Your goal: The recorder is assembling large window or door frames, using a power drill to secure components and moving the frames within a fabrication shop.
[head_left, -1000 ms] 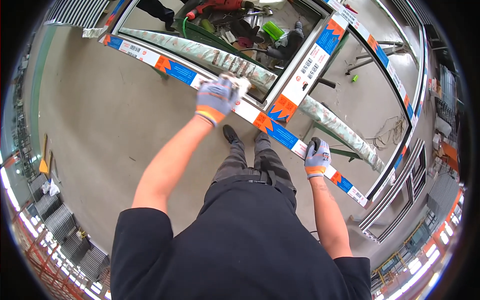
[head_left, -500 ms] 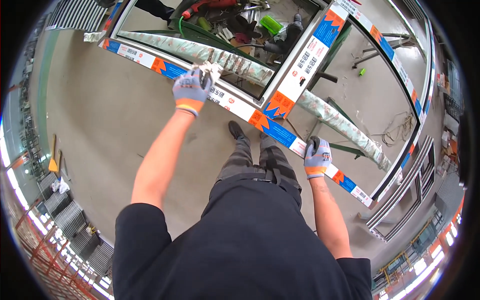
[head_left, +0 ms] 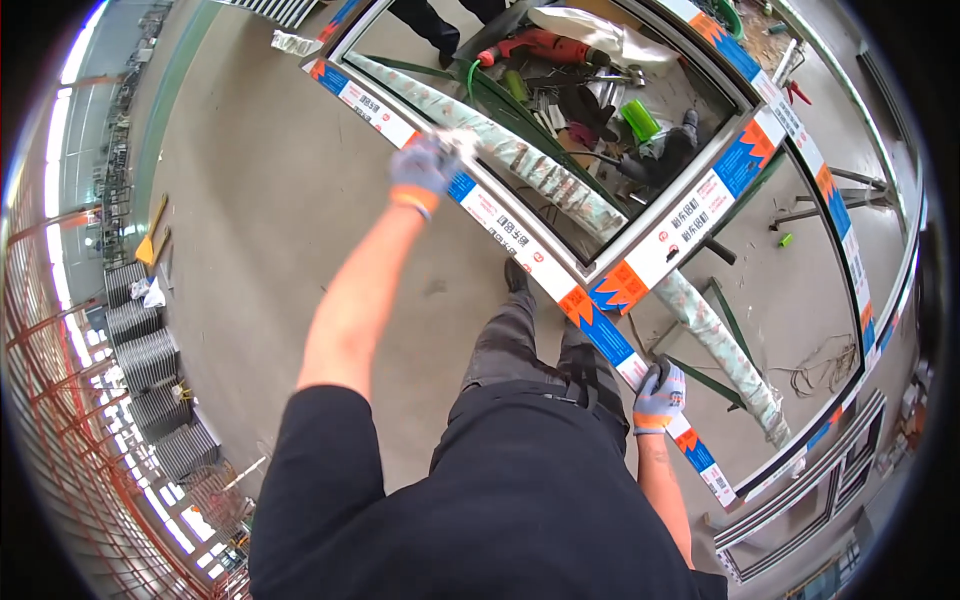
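Observation:
A large metal window frame (head_left: 532, 262), its faces covered in white, blue and orange protective tape, spans the view in front of me. My left hand (head_left: 422, 172), in a grey glove with an orange cuff, is closed on a crumpled whitish rag (head_left: 460, 146). Motion blurs both, over the near bar's inner edge. Farther right, my right hand (head_left: 660, 392), gloved alike, wraps round the same near bar, with dark fingertips on its inner side. Wrapped support bars (head_left: 725, 340) run beneath the frame.
Through the frame show a red power tool (head_left: 545, 45), a bright green object (head_left: 640, 121) and jumbled tools. More metal frames (head_left: 800, 490) lie at the right. A yellow-handled broom (head_left: 151, 235) and stacked profiles (head_left: 150, 350) stand left. My shoe (head_left: 517, 276) is below the bar.
My left hand has slid with the rag leftward along the near bar. My right hand keeps its grip. The view has turned, so the frame appears farther right and lower.

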Demonstrator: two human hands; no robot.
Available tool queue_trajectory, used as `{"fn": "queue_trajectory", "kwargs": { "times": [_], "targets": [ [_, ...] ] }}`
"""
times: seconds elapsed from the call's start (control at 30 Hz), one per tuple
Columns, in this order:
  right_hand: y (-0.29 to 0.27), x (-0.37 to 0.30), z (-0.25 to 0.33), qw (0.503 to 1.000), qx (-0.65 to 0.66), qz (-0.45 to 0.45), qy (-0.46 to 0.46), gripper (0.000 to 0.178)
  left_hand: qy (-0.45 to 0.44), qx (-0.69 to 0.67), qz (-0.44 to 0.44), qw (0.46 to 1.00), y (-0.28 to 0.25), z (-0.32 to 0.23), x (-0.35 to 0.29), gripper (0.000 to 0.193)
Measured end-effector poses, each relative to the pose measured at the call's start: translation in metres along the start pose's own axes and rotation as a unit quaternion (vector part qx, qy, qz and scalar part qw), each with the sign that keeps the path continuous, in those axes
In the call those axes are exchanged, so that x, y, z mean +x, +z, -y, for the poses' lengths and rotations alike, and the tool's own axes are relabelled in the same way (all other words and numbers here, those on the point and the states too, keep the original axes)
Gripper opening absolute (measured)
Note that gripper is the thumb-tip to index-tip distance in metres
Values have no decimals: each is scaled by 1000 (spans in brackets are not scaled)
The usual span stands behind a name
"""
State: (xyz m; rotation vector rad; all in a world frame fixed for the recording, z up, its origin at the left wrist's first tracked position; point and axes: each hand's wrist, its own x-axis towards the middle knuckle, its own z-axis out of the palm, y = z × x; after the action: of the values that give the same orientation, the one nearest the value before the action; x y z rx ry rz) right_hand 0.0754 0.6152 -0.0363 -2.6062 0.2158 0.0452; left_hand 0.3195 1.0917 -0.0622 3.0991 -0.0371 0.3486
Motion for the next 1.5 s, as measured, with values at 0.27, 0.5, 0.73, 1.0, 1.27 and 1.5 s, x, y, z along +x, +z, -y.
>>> {"fn": "queue_trajectory", "kwargs": {
  "times": [0.27,0.5,0.73,1.0,1.27,1.5],
  "targets": [
    [11,0,-1,998,-60,6,17,17,70,-126,108,984,6,-9,7,19],
    [15,-7,-4,989,-104,54,90,27,322,-239,173,899,-40,-73,0,16],
    [17,-4,-3,984,-144,44,99,25,-101,-49,71,991,30,199,149,39],
    [21,-2,3,979,-162,-27,123,19,180,-102,14,978,0,51,36,48],
    [11,6,10,981,-141,-21,134,18,577,-261,193,749,-27,-190,-71,25],
    [7,-2,0,979,-141,-47,141,20,505,-207,143,826,32,-329,61,35]
  ]
}}
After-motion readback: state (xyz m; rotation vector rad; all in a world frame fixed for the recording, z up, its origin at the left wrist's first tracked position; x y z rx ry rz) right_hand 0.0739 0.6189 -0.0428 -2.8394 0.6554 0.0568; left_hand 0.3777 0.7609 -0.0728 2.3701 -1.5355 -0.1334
